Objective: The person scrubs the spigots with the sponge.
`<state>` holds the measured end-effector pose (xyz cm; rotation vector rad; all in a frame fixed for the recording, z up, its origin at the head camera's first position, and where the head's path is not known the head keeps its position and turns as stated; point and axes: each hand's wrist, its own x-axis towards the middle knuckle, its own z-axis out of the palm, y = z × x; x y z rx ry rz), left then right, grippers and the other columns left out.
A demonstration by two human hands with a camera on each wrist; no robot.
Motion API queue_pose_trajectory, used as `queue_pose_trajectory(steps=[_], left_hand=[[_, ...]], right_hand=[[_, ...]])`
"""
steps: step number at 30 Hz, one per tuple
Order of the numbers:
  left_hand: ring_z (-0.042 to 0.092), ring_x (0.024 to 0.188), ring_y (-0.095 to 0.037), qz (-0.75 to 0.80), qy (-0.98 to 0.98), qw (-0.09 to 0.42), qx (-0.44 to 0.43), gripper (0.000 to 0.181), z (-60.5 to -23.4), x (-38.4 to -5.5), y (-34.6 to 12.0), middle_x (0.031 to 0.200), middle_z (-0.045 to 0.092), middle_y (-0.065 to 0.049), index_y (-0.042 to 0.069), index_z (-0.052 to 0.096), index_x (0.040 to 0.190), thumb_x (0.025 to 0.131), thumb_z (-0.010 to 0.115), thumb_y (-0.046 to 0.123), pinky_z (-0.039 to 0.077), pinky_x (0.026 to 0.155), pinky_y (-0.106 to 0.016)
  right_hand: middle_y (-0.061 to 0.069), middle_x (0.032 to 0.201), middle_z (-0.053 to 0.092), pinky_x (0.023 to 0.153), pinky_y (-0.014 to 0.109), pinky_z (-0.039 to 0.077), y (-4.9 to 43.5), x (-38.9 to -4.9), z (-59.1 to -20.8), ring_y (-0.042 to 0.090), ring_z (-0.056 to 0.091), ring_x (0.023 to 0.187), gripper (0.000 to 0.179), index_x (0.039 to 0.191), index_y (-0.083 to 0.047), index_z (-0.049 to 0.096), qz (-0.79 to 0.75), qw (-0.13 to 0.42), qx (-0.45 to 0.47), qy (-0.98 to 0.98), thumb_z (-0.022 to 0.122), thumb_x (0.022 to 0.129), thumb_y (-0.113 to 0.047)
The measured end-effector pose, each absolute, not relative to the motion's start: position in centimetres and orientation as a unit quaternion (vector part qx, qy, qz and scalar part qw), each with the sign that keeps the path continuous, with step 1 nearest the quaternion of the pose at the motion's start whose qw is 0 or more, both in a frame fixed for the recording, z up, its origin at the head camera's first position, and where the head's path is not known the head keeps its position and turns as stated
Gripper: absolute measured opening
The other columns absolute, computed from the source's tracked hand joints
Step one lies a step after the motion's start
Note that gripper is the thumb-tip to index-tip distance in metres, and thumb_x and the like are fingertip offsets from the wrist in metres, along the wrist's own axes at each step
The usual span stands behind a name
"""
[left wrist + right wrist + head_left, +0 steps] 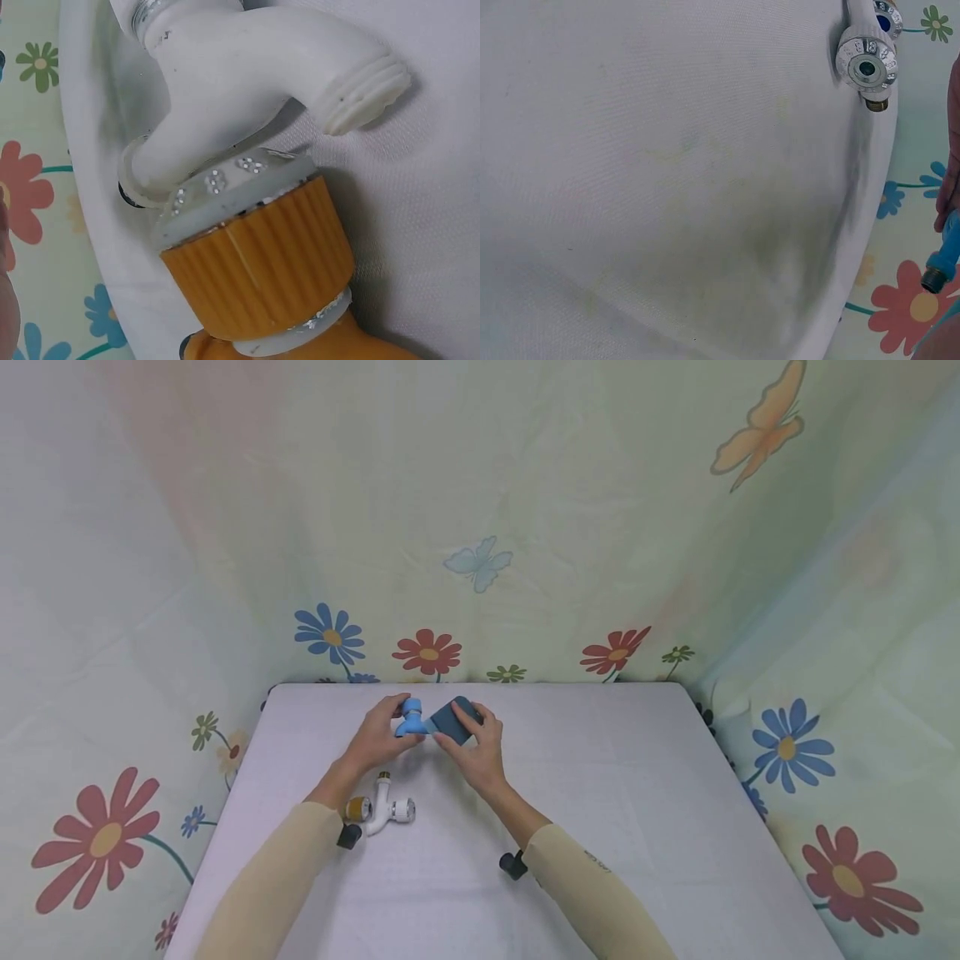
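A bright blue plastic tap (412,718) is held up by my left hand (372,741), its fingers and thumb at either side. Part of that blue tap (944,257) with its dark threaded end shows at the right edge of the right wrist view. My right hand (482,760) grips a flat, dark blue-grey rectangular pad (452,723), thumb on the near face. One corner of the pad meets the blue tap's right end in the head view. Below the hands lie a white tap (382,810) and an orange tap (356,809), partly behind the left wrist.
Both taps rest on a table (600,827) covered in white cloth. In the left wrist view the orange tap's ribbed knob (259,259) sits close by the white tap's body (217,71). A flower-printed curtain (525,468) surrounds the table's back and sides.
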<state>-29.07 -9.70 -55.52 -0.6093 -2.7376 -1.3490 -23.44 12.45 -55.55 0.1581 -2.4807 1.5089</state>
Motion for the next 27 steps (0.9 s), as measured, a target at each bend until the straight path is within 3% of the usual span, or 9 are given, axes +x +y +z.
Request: queue_pose_trajectory(steps=[9, 16, 27], left_hand=[[0.057, 0.136, -0.034, -0.412, -0.876, 0.037, -0.248, 0.082, -54.6, -28.4, -9.3, 0.152, 0.051, -0.015, 0.007, 0.042, 0.156, 0.088, 0.085, 0.024, 0.049, 0.114, -0.050], [0.059, 0.134, -0.033, -0.400, -0.873, 0.051, -0.275, 0.086, -54.4, -28.4, -9.2, 0.150, 0.052, -0.015, 0.007, 0.044, 0.154, 0.082, 0.089, 0.015, 0.051, 0.113, -0.045], [0.062, 0.131, -0.031, -0.406, -0.869, 0.044, -0.278, 0.095, -53.7, -28.1, -8.9, 0.147, 0.056, -0.015, 0.006, 0.037, 0.159, 0.082, 0.091, 0.023, 0.051, 0.113, -0.045]], right_hand=[[0.014, 0.166, 0.033, 0.113, 0.060, 0.043, 12.3, -23.6, -55.2, 0.036, 0.029, 0.145, 0.067, 0.149, -0.028, 0.059, 0.500, 0.126, 0.099, -0.851, 0.084, 0.088, -0.040], [0.017, 0.166, 0.031, 0.116, 0.063, 0.039, 12.1, -23.5, -54.3, 0.038, 0.027, 0.148, 0.065, 0.148, -0.023, 0.060, 0.484, 0.129, 0.165, -0.850, 0.084, 0.088, -0.032], [0.016, 0.167, 0.031, 0.115, 0.061, 0.041, 11.5, -23.5, -53.6, 0.036, 0.028, 0.149, 0.067, 0.149, -0.026, 0.059, 0.456, 0.132, 0.195, -0.858, 0.085, 0.087, -0.035]])
